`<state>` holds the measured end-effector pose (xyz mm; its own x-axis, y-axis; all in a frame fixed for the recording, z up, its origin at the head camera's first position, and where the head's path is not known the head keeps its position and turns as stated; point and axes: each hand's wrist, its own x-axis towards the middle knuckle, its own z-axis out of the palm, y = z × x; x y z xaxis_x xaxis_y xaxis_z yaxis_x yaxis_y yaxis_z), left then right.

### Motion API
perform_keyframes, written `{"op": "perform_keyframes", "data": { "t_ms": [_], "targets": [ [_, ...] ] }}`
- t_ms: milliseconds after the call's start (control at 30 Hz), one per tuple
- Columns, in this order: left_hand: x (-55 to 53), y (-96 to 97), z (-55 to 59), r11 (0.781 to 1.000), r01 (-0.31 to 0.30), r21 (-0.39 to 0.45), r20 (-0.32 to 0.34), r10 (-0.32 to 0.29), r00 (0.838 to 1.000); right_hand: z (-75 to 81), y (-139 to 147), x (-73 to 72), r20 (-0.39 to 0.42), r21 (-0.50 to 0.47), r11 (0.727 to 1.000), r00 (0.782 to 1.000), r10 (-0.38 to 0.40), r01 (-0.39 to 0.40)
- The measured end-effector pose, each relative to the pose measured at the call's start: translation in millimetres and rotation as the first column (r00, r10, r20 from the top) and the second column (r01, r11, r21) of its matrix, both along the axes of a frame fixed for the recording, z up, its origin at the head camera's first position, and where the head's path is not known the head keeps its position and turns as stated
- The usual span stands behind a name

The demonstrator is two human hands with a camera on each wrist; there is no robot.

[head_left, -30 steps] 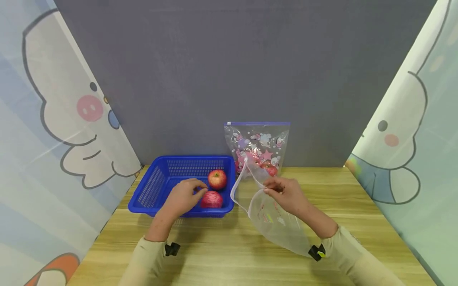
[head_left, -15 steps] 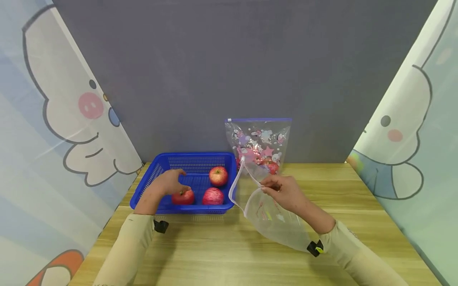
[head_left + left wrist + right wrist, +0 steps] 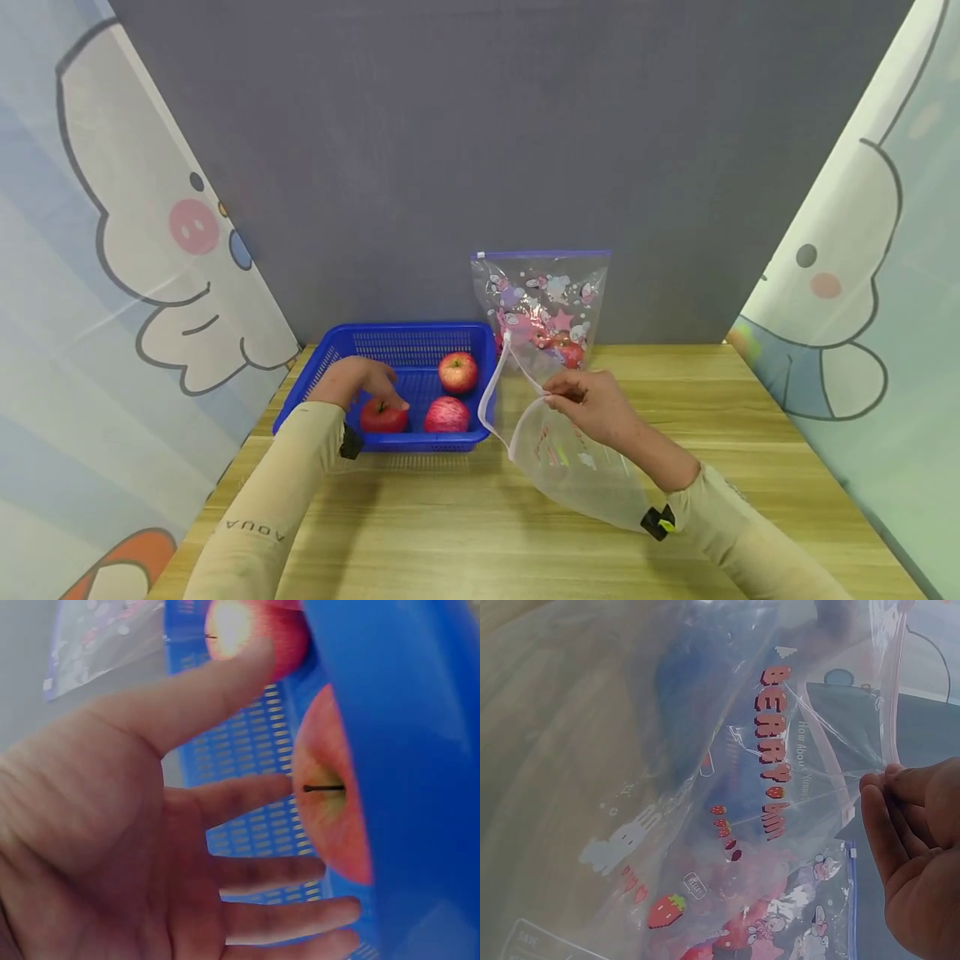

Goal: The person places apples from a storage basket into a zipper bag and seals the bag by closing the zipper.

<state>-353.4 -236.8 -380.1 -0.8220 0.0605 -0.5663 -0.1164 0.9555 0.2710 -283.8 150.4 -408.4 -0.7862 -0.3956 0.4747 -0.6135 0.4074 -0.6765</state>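
Note:
My left hand (image 3: 366, 379) reaches into a blue plastic basket (image 3: 412, 327), over the left red apple (image 3: 381, 419). In the left wrist view its fingers stretch straight beside that apple (image 3: 330, 832), thumb spread away, palm bare. A second apple (image 3: 458, 372) and a third apple (image 3: 447, 415) sit at the basket's right end. My right hand (image 3: 596, 404) pinches the edge of a clear zip bag (image 3: 581, 475) between thumb and fingers, and its mouth gapes towards the basket. The right wrist view shows the fingertip pinch (image 3: 922, 840) and red print on the bag.
Behind the held bag, a printed zip bag (image 3: 555, 287) with a purple slider strip stands upright against the grey back panel (image 3: 480, 167), with red apples inside. Cartoon-printed curtains flank the wooden table (image 3: 480, 517) on both sides.
My left hand has moved left from beside the right-hand apples to over the left apple, then lowered, its fingers now pointing down. The right hand keeps its pinch on the bag.

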Motion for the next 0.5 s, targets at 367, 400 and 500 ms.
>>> {"op": "perform_keyframes", "data": {
  "t_ms": [367,400,500],
  "targets": [
    [-8.1,6.2,-7.2,0.996,-0.023,-0.090,0.119,0.034,0.992,-1.5,-2,0.3,0.042,0.011,1.000,0.999,0.010,-0.010],
    [-9.5,6.4,-7.7,0.995,-0.049,-0.088,0.127,0.060,0.990,-1.8,-2,0.2,0.042,0.011,1.000,0.999,0.012,-0.013],
    [-14.2,7.5,-8.1,0.991,-0.089,-0.096,0.169,0.105,0.980,-2.2,-2,-0.5,0.047,0.004,1.000,0.999,0.021,-0.021]
  ]
}}
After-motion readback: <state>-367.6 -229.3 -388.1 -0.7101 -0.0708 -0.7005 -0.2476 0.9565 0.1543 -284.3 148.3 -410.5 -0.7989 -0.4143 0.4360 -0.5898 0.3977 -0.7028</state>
